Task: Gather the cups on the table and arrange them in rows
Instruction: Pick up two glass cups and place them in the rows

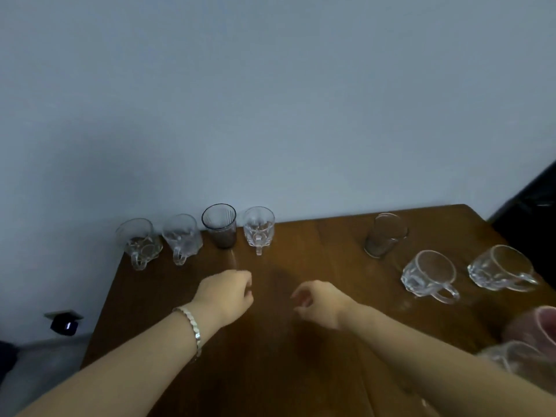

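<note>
Along the wall at the back left of the brown wooden table (168,296) stands a row: a clear handled mug (138,242), a second clear mug (182,239), a dark ribbed tumbler (219,225) and a third clear mug (258,228). On the right are a clear tumbler (386,234), two clear mugs (428,275) (501,267), a pink cup (538,326) and a blurred clear mug (511,356). My left hand (225,293), with a bracelet on its wrist, hovers in front of the row with fingers curled in, holding nothing. My right hand (319,302) is beside it, loosely curled and empty.
A plain pale wall rises directly behind the table. The table's left edge drops to the floor, where a small black device (63,325) sits. A dark object (529,212) stands beyond the right back corner.
</note>
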Demonstrator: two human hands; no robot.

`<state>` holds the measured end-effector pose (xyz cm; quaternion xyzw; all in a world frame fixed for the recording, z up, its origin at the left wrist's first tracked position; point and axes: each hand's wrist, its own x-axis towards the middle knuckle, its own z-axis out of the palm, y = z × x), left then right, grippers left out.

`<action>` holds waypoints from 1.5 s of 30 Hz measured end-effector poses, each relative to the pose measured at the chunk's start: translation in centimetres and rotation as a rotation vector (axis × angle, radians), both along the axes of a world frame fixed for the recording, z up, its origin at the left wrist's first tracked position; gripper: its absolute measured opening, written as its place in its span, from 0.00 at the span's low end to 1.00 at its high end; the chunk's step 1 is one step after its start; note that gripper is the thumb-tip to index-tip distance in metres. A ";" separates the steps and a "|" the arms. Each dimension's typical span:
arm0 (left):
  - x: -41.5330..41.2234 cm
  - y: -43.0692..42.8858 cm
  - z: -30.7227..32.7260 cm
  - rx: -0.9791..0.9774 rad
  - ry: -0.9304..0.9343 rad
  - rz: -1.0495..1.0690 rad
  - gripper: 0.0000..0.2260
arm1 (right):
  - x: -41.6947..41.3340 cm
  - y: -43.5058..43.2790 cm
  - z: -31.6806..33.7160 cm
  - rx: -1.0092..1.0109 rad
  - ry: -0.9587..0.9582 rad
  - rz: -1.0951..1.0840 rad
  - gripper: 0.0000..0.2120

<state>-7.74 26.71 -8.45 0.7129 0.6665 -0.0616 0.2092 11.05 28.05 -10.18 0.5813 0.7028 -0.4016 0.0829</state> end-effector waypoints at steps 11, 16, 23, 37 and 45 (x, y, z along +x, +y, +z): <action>9.3 -13.8 1.9 -0.195 -0.185 0.083 0.14 | 19.1 -13.4 4.5 0.334 -0.309 -0.057 0.28; 12.2 -18.7 2.6 -0.197 -0.177 0.130 0.14 | 22.1 -14.4 1.0 0.124 -0.348 -0.135 0.49; 14.8 -22.9 3.1 -0.214 -0.173 0.198 0.14 | 21.4 -15.0 -0.6 0.247 -0.138 -0.364 0.33; 29.6 -24.6 -2.6 -0.213 -0.069 -0.205 0.44 | 31.7 -22.5 9.8 0.562 0.132 -0.368 0.36; 25.6 -25.7 -2.6 -0.214 -0.302 0.131 0.40 | 30.3 -22.8 9.2 0.530 0.141 -0.335 0.36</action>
